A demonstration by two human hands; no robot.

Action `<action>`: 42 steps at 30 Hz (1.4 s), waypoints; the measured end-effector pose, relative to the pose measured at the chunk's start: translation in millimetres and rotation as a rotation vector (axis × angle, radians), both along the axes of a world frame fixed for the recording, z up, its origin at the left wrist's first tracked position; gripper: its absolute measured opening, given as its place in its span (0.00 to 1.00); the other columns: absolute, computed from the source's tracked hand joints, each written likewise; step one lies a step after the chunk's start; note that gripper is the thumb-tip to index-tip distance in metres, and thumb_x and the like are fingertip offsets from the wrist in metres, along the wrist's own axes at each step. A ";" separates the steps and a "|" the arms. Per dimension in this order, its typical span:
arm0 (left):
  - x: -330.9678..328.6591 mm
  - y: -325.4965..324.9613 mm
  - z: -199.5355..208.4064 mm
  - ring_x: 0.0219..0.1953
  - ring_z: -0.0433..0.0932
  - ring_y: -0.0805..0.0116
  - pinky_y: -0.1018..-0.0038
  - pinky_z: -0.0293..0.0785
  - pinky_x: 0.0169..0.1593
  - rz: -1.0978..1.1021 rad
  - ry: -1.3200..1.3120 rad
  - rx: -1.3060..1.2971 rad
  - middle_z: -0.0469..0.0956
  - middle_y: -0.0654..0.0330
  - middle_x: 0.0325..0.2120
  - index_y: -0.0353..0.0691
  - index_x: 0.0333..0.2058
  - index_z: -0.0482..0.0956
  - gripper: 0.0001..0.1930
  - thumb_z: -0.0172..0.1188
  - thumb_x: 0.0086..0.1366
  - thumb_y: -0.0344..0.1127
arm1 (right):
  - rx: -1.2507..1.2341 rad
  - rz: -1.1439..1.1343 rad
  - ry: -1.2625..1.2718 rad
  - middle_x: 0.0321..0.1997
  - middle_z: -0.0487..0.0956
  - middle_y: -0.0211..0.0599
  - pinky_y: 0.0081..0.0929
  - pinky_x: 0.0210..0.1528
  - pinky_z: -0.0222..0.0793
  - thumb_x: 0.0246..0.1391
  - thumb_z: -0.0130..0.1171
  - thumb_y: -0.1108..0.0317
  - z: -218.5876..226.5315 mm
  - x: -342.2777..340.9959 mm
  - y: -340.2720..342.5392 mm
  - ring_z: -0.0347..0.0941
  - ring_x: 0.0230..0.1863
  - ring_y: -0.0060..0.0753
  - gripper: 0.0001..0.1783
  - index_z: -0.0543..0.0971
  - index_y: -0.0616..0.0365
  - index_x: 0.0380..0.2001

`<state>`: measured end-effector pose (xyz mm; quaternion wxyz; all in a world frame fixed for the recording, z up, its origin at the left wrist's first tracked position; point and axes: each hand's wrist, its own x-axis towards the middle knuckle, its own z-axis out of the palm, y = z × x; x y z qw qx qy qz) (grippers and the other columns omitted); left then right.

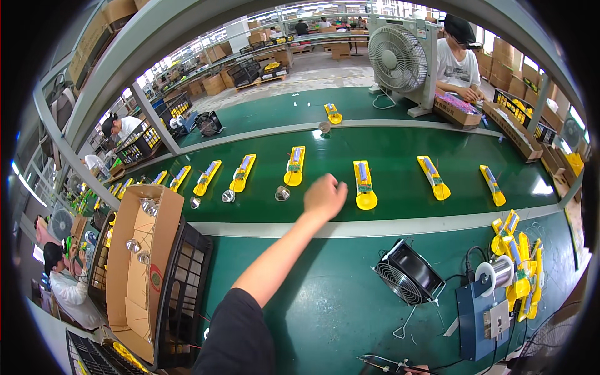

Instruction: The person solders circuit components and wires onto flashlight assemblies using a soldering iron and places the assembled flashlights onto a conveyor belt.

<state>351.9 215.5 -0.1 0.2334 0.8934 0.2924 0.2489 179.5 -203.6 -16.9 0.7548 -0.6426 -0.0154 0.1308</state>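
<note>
My left hand (325, 197) reaches over the green conveyor belt (387, 140), its fingers curled. Whatever they may hold is hidden. Just right of it lies a yellow plastic housing (365, 199) with a blue cylinder and a small green board. To its left is a similar housing (294, 178), with a silver reflector cup (282, 193) in front. At the lower edge my right hand (417, 370) is partly in view, closed on a thin soldering iron (382, 362).
A small black fan (409, 272) stands on the bench beside a blue soldering unit (478, 319) with a solder spool (497, 275). Yellow housings (522, 269) are piled at right. A cardboard box (134, 287) of reflectors sits left. Beyond the belt stands a large fan (397, 59); a person (459, 62) works nearby.
</note>
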 end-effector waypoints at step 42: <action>-362.5 -216.5 0.9 0.35 0.66 0.61 0.67 0.59 0.38 0.099 0.035 0.005 0.68 0.59 0.29 0.38 0.38 0.71 0.28 0.58 0.46 0.56 | 0.112 -0.082 -0.209 0.18 0.68 0.32 0.14 0.13 0.50 0.49 0.49 0.74 -8.5 1.9 8.9 0.58 0.12 0.18 0.04 0.68 0.62 0.24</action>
